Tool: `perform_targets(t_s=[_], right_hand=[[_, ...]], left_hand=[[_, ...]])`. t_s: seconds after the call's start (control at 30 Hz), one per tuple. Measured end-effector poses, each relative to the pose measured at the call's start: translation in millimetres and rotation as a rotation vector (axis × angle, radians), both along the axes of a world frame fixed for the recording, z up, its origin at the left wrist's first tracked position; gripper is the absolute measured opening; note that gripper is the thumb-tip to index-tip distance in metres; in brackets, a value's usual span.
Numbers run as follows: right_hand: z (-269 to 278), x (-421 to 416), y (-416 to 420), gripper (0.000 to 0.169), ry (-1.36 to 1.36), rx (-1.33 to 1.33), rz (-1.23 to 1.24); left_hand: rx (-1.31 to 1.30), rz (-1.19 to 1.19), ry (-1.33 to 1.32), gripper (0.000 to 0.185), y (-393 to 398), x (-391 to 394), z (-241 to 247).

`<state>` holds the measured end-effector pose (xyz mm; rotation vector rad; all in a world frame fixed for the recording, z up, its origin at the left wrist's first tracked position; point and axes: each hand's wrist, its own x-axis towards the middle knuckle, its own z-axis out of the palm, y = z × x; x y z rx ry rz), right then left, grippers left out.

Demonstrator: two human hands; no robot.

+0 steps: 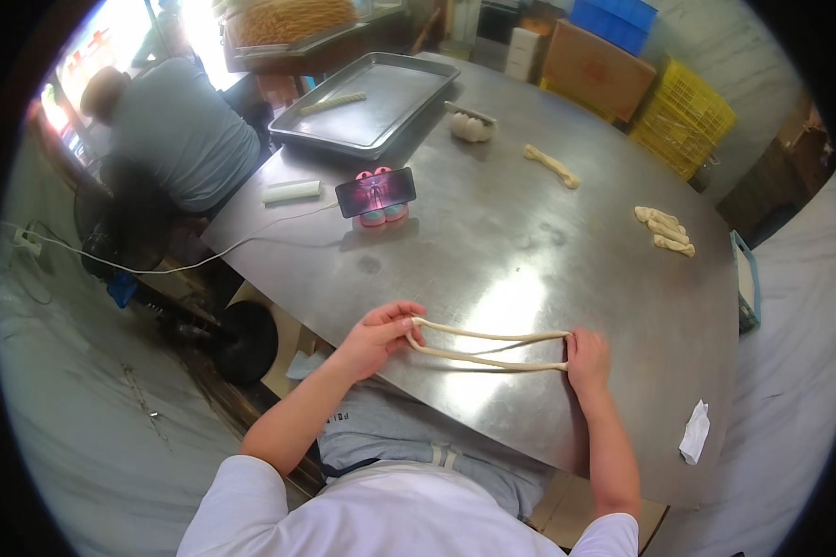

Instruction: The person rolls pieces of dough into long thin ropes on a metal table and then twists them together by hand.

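A long dough rope (pixel 491 334), folded into a loop, stretches in two strands between my hands near the table's front edge. My left hand (pixel 383 338) pinches the looped end between thumb and fingers. At the other side, my right hand (pixel 589 358) grips the rope where both strands end. Several short dough pieces (pixel 665 230) lie together at the right, and one separate dough strip (pixel 552 167) lies farther back. A twisted dough stick (pixel 334 104) rests in the metal tray (pixel 303 137) at the back left.
On the metal table (pixel 460 244) are a phone (pixel 376 193) on a pink stand with a white cable, a white roll-shaped object (pixel 292 192), a white holder (pixel 471 127) and crumpled paper (pixel 695 432). Yellow crates (pixel 683 118) stand behind. A person (pixel 174 132) is at the back left.
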<state>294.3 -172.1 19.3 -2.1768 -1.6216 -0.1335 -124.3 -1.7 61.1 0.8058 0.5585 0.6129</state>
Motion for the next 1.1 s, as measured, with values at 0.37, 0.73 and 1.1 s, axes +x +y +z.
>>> perform_targets(t_s=[0.37, 0.73, 1.1], right_hand=[[23, -57, -9, 0.043, -0.064, -0.215, 0.085], [35, -16, -88, 0.021, 0.639, -0.3, 0.181], [20, -28, -87, 0.017, 0.255, -0.175, 0.357]], left_hand=[[1.347, 0.041, 1.294, 0.053, 37, 30, -23], [1.736, -0.312, 0.895, 0.048, 5, -61, -26], [1.693, -0.207, 0.82, 0.039, 0, -46, -12]])
